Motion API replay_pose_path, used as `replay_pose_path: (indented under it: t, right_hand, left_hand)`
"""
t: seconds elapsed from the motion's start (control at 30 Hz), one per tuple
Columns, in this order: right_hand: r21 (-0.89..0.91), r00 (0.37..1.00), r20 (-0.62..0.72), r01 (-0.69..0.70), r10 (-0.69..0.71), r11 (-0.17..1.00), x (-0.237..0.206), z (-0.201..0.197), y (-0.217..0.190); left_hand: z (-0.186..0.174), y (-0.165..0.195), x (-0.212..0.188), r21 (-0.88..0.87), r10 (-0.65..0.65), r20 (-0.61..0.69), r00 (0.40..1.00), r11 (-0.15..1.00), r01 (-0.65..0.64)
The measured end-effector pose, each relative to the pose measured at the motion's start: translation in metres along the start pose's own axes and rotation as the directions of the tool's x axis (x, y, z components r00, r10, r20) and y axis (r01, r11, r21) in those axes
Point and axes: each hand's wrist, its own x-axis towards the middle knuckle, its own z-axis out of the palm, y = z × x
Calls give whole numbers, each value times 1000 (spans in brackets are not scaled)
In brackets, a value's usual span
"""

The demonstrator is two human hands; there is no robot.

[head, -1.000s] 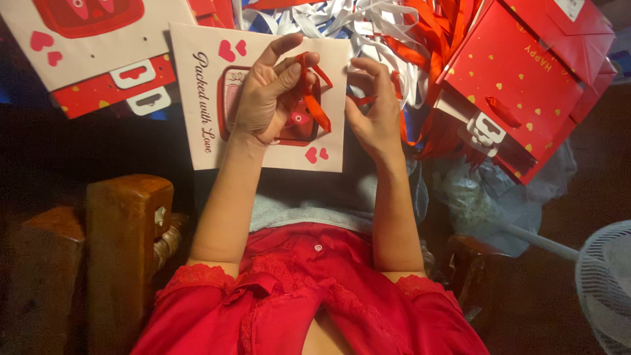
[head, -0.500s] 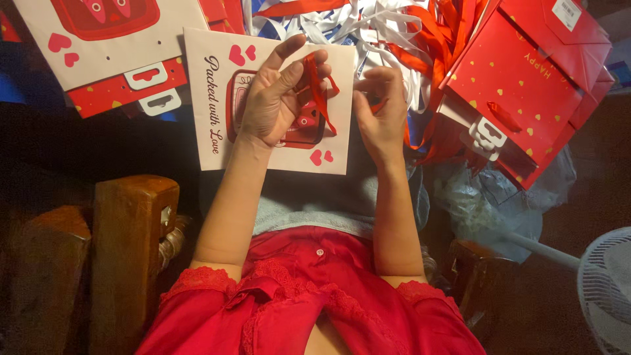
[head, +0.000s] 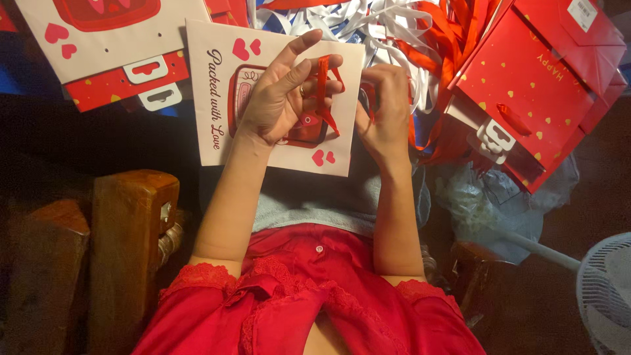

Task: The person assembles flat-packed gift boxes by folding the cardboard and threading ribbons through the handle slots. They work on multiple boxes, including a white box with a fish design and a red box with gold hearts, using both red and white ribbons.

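Note:
A white paper gift bag (head: 217,85) with red hearts and a red picture lies flat on my lap. My left hand (head: 282,98) is raised over its middle, fingers curled around a red ribbon (head: 323,89) that hangs down over the bag. My right hand (head: 384,108) is at the bag's right edge, fingers bent and pinching the ribbon's other part. The bag's right side is hidden behind both hands.
Another white and red bag (head: 98,46) lies at the upper left. A heap of red and white ribbons (head: 407,26) lies ahead. Red gift bags (head: 532,85) are stacked at the right, over a clear plastic bag (head: 486,204). Wooden chair arm (head: 131,243) at left, white fan (head: 608,296) at lower right.
Both hands have kept working the red ribbon at the bag. The left hand's fingers have opened upward with the ribbon across them; the right hand has closed nearer the bag's edge.

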Motion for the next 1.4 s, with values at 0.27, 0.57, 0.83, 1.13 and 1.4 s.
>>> replay_pose_path:
  t: [0.27, 0.57, 0.83, 1.13, 1.4]
  right_hand:
    - [-25, 996, -71, -63, 61, 998, -2, 2, 4]
    - [421, 940, -233, -135, 251, 897, -12, 9, 18]
    - [710, 893, -158, -195, 422, 677, -16, 5, 25]
    - [721, 900, -263, -56, 348, 691, -21, 1, 36]
    - [816, 826, -368, 68, 426, 574, -18, 3, 45]
  left_hand:
    - [0, -4, 1, 16, -9, 8, 1000, 1000, 9]
    - [10, 1, 2, 127, -119, -11, 993, 985, 119]
    - [14, -3, 3, 290, -161, -4, 987, 944, 155]
    - [19, 0, 5, 318, -144, 71, 987, 941, 115]
    - [23, 3, 6, 344, -148, 128, 981, 934, 96]
